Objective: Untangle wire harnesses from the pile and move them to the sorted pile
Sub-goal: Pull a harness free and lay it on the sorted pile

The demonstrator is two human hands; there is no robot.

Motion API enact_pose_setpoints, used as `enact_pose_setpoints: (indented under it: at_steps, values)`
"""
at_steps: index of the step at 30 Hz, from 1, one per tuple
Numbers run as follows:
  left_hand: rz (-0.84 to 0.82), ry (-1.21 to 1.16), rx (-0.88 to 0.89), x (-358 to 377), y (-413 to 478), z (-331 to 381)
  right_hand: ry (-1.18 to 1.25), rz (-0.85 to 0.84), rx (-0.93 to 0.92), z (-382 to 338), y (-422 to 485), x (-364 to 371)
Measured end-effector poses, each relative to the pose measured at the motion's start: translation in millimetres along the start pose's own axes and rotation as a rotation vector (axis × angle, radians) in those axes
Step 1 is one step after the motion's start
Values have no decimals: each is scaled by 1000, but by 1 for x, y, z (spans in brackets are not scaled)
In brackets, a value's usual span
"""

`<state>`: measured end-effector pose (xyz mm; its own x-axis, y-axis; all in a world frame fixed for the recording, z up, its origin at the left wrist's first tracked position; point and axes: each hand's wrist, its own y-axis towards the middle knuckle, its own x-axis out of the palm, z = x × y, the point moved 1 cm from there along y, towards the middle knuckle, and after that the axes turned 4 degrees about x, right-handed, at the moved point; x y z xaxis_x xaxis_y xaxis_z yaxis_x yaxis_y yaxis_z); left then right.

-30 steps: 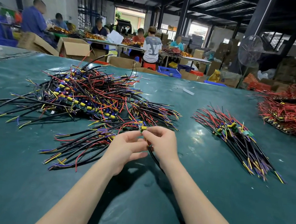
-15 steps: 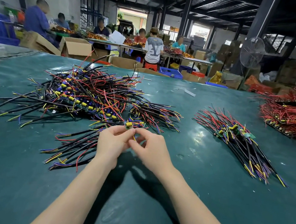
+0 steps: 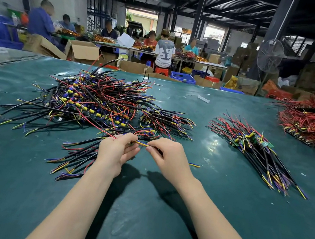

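Observation:
A big tangled pile of wire harnesses (image 3: 95, 101), black, red, blue and yellow, lies at the left middle of the green table (image 3: 139, 217). The sorted pile (image 3: 254, 150) lies to the right, its wires laid roughly parallel. My left hand (image 3: 115, 151) and my right hand (image 3: 167, 156) both pinch one wire harness (image 3: 142, 143) between them, just in front of the tangled pile. Its yellow and blue strands stretch between my fingertips, and one wire end (image 3: 194, 165) sticks out on the table right of my right hand.
A smaller bunch of harnesses (image 3: 75, 158) lies left of my left hand. A heap of red wires with boards (image 3: 312, 125) sits at the far right. A small white scrap (image 3: 203, 98) lies near the far edge. People work at tables beyond, among cardboard boxes.
My hands have moved slightly apart along the harness, stretching its yellow and blue strands between them. The piles have not moved.

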<state>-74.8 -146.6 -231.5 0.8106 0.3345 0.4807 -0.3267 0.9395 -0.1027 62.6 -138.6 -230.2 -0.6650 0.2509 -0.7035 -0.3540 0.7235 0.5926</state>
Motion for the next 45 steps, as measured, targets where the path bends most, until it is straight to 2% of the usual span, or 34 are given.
enact_pose_setpoints:
  at_steps: [4, 8, 11, 15, 19, 21, 30, 34, 39, 41, 43, 45]
  values:
    - [-16, 95, 53, 4, -3, -6, -4, 31, 177, 5, 3, 2]
    - [26, 106, 74, 1, 1, -6, 233, -126, 360, 17, 2, -1]
    - [52, 84, 83, -4, 4, -2, 339, -148, 364, 17, 0, -1]
    - [61, 42, 59, -6, 2, 0, 225, -90, 263, 14, 4, 2]
    - [75, 5, 12, -11, 3, 5, 357, -258, 354, 21, 1, -1]
    - [112, -43, 7, -17, 7, 10, 340, -294, 407, 29, -1, -5]
    - [142, -75, 2, -24, 8, 16, 64, -175, 353, 41, -4, -9]
    - [210, -196, -3, -32, 11, 22, -34, -95, 429, 54, -8, -15]
    - [192, -158, 59, -22, 6, 21, -142, 16, 573, 56, -6, -17]
    - [197, -158, 69, -22, 7, 21, -240, 78, 577, 54, -5, -22]
    - [159, -114, 64, -19, 6, 18, -264, 213, 451, 40, -2, -25]
    - [76, -52, 32, -10, 3, 10, -183, 259, 197, 13, 2, -20]
